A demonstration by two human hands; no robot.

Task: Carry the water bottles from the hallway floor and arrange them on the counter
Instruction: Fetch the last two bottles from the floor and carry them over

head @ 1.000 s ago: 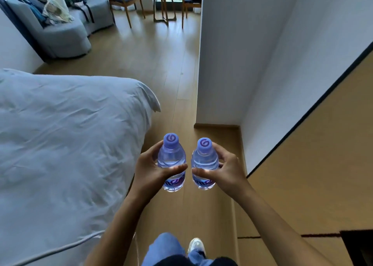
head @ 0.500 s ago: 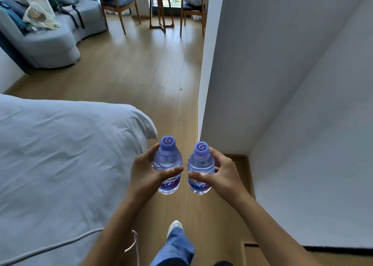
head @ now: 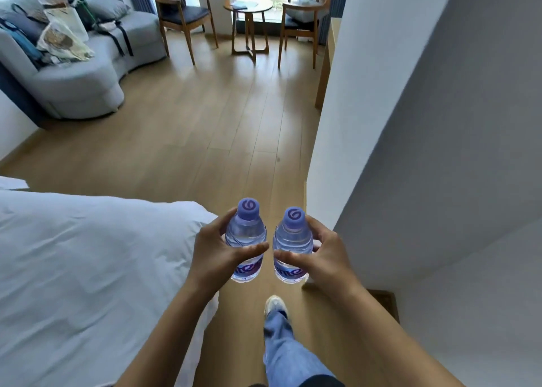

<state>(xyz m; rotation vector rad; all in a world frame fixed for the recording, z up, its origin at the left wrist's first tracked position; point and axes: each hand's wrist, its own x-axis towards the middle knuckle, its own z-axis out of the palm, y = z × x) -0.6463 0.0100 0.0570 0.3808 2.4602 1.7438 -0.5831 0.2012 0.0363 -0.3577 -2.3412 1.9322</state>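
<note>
carry leg | left hand (head: 218, 253) gripped left bottle (head: 247, 241), right hand (head: 321, 253) gripped right bottle (head: 291, 247) — both upright, lower centre, over floor (head: 205, 128) | counter not in frame | tip: keep them level, thumbs snug — mind the wall (head: 396, 122) corner

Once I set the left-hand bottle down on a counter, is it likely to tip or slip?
The left bottle looks full and capped, so probably bottom-heavy enough to stand. It is tall and narrow, so a nudge could tip it and it might roll. The left hand wraps smooth plastic, possibly slippery.
</note>
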